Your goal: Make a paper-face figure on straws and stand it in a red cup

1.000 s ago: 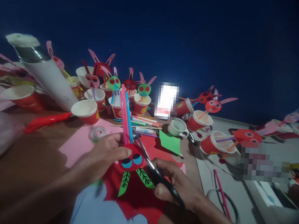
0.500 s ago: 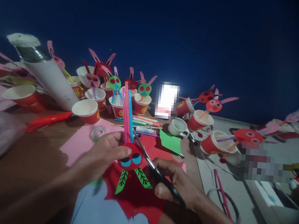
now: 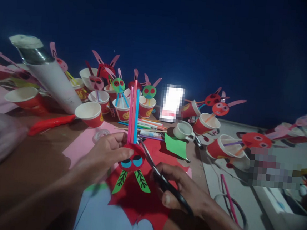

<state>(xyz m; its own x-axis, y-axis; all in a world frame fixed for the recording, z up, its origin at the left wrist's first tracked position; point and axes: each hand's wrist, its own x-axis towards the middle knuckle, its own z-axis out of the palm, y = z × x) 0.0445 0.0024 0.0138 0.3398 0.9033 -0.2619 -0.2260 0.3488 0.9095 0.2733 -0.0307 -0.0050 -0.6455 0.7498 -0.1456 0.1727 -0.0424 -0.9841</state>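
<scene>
Between the thumb and fingers of my left hand [image 3: 110,150] is a red paper rabbit face [image 3: 131,158], held upside down. It has blue-and-black eyes and two green ears with black leaf-like lines, pointing down towards me. Pink and blue drinking straws [image 3: 133,113] stand up from its far edge. My right hand [image 3: 183,189] is closed round the black handles of a pair of scissors [image 3: 155,169]. The scissor blades point up and left, close to the face's right edge beside the straws. I cannot tell whether they touch it. Below lies a torn-edged red paper sheet [image 3: 151,200].
Red-and-white paper cups [image 3: 89,114], several holding paper rabbit faces on straws, line the back. A grey-white cylinder [image 3: 54,81] leans at left. A white mug [image 3: 183,131], pens [image 3: 152,133], green paper [image 3: 176,145] and a tape roll [image 3: 101,135] lie nearer. Light blue paper [image 3: 101,214] is in front.
The rabbit face has shifted slightly left and turned, so the straws now stand more upright and its ears swing left. The scissors have moved a little to the right and down.
</scene>
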